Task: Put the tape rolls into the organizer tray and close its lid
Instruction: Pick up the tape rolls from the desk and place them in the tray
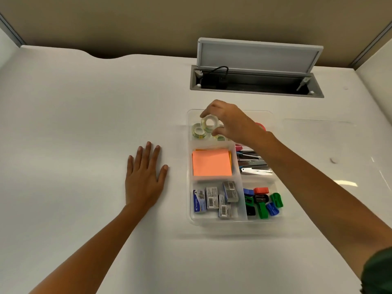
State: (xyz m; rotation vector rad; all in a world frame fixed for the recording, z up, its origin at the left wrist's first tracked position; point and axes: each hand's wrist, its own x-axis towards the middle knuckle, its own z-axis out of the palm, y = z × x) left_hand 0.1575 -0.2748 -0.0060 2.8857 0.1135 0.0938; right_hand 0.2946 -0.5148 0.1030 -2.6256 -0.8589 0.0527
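Observation:
A clear plastic organizer tray [189, 209] sits on the white desk, right of centre. My right hand [230, 122] hovers over its far left compartment, fingers shut on a clear tape roll [209, 123] held on edge. Another clear tape roll [198, 131] lies in that compartment, and a third [220, 137] peeks out under my fingers. A red roll [262, 126] shows just behind my wrist. The tray's clear lid [318, 141] lies flat on the desk to the right. My left hand [144, 177] rests flat on the desk, left of the tray, fingers apart.
Other compartments hold orange sticky notes [212, 162], staple boxes [216, 200], staplers [252, 162] and coloured sharpeners [263, 202]. An open grey cable hatch [256, 81] is set in the desk behind the tray. Partition walls stand at the back and both sides.

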